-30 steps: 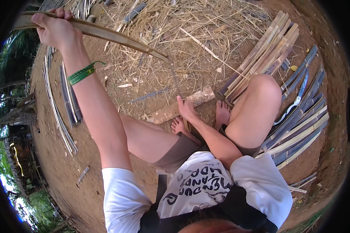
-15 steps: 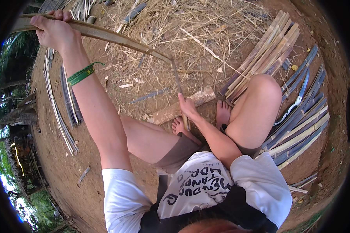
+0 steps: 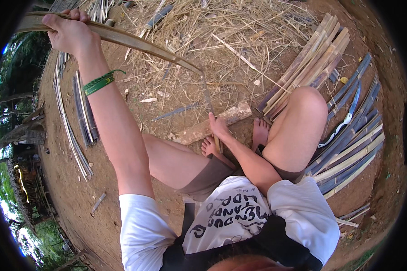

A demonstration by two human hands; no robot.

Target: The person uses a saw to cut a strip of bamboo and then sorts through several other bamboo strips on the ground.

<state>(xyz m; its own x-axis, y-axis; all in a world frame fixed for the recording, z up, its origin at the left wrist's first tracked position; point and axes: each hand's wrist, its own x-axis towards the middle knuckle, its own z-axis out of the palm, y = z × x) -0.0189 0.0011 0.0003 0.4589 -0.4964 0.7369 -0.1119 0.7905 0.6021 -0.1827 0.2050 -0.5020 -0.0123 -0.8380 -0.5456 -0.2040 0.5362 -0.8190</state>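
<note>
My left hand (image 3: 73, 35), raised far out at the upper left, is wrapped round a long split bamboo strip (image 3: 135, 44). The strip slants down to the right, and its near end meets the tip of a long thin knife (image 3: 207, 95). Low in the middle, my right hand (image 3: 219, 127) is closed round the knife's handle, with the blade pointing away from me. Under the blade and beside my right hand lies a short wooden log (image 3: 238, 114) on the ground, close to my bare feet. Whether the blade has entered the strip is too small to tell.
Pale shavings (image 3: 239, 36) litter the ground ahead. Bundled bamboo strips (image 3: 309, 63) lie beyond my right knee, with darker strips (image 3: 348, 158) nearer on the right. A curved saw with a white handle (image 3: 343, 124) rests among them. More strips (image 3: 83, 108) lie at the left.
My left hand and the bamboo strip have shifted slightly to the right. The knife has turned a little in my right hand, which stays in nearly the same place.
</note>
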